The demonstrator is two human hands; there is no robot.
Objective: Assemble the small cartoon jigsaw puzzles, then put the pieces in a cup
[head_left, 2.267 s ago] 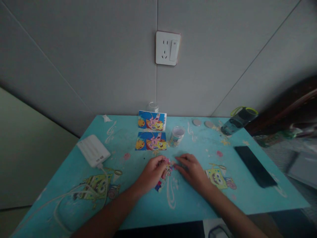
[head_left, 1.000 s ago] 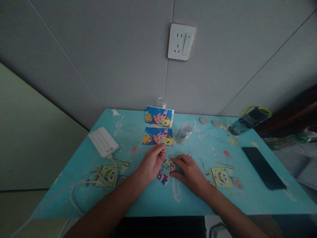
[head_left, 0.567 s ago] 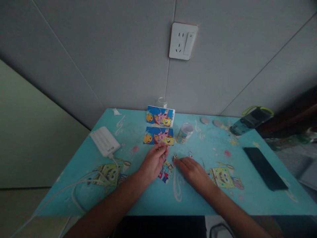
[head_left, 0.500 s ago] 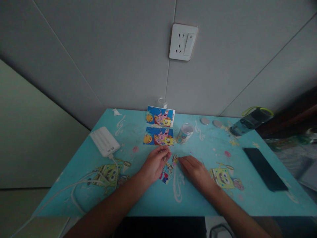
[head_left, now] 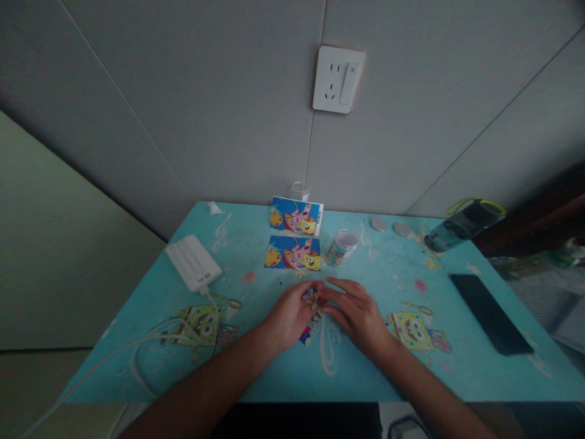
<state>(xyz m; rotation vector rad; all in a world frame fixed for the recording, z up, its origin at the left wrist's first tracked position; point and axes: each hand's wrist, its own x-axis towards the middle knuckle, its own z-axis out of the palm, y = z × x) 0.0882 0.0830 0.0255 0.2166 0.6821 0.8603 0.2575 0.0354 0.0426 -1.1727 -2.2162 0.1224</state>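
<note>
Puzzle pieces (head_left: 311,297), a small loose clump, sit pinched between the fingertips of both hands, right where the left hand (head_left: 290,314) and right hand (head_left: 359,314) meet, with the part-built puzzle patch (head_left: 309,330) lying flat on the table (head_left: 256,372) just below them, its long axis running down and leftward toward the left wrist. Both hands are equally near; the left fingers curl closed on the clump from its left, the right fingers are spread, only the tips touching it, both forearms angling in low over the table.
</note>
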